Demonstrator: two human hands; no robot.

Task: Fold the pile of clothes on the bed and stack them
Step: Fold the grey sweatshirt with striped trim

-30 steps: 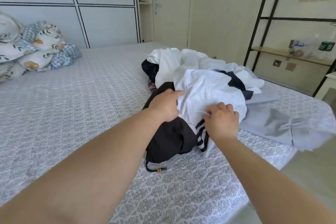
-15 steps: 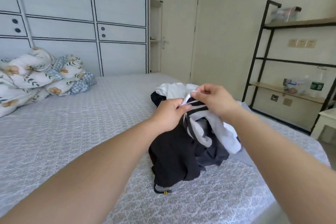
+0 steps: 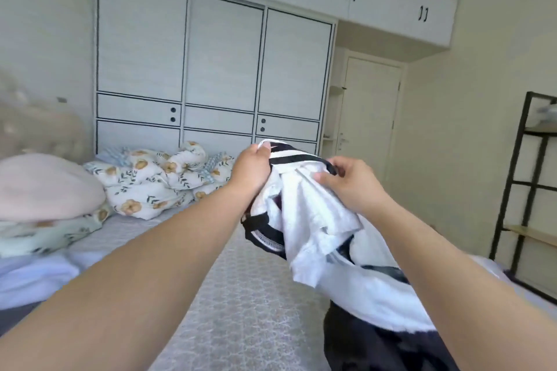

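While raised, both hands grip white garment, prob. a shirt.

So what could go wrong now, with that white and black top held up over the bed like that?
The white and black garment is bunched, gripped only at its striped edge by the left hand and right hand; it may open twisted or inside out. Its hanging end lies on the dark clothing below, so lifting further could drag that along. The bed edge is close; pieces might slide off.

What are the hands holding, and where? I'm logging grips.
Both the left hand and right hand grip the white black-striped garment by its top edge.
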